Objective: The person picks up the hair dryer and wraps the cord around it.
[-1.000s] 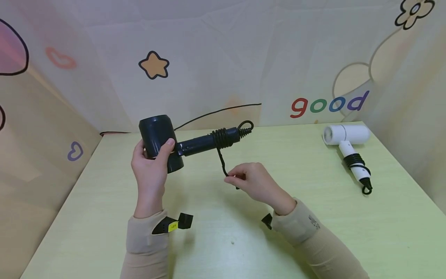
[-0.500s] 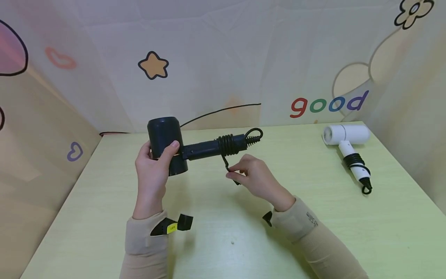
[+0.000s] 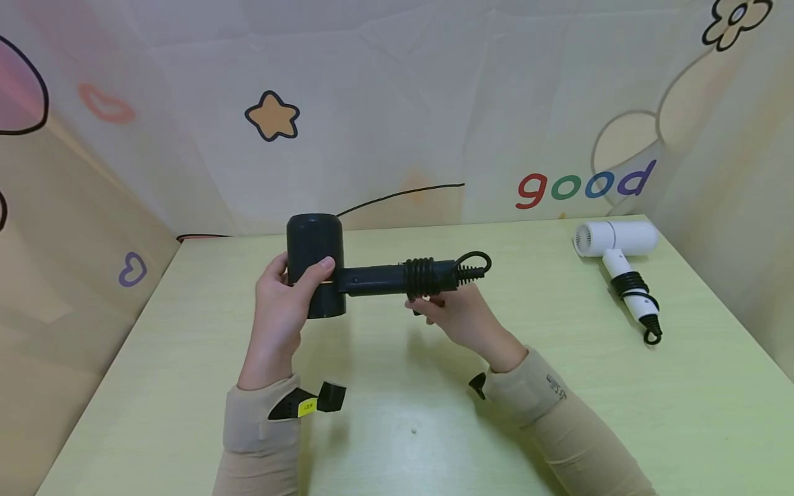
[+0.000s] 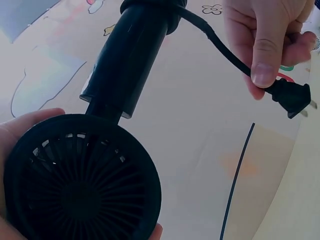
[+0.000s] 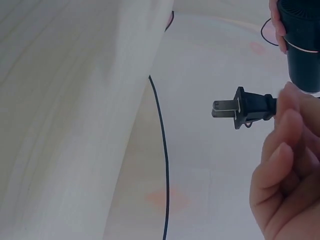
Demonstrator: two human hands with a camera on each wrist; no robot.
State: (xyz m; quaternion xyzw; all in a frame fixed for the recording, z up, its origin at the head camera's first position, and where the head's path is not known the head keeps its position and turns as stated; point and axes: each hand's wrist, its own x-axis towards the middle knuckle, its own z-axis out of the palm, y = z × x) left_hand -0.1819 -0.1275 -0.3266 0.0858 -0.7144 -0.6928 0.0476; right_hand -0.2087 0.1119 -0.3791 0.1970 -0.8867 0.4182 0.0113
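Note:
My left hand (image 3: 282, 303) grips the barrel of a dark hair dryer (image 3: 315, 244), holding it above the table with its handle (image 3: 375, 280) pointing right, about level. Black cord (image 3: 420, 277) is wound in several turns around the handle, and a loop stands out at its end. Below the handle, my right hand (image 3: 462, 313) pinches the free end of the cord (image 4: 227, 52) between thumb and fingers, just behind the plug. In the right wrist view the two-pin plug (image 5: 250, 107) sticks out past the fingertips. The dryer's round grille (image 4: 80, 195) faces the left wrist camera.
A white hair dryer (image 3: 620, 239) lies on the far right of the pale table (image 3: 372, 441), its black cord wrapped around the handle. Behind the table hangs a printed cloth backdrop (image 3: 384, 103).
The dark hair dryer has moved right and its handle has swung down from a slight upward tilt to level. My right hand, still pinching the cord, is now partly behind the handle.

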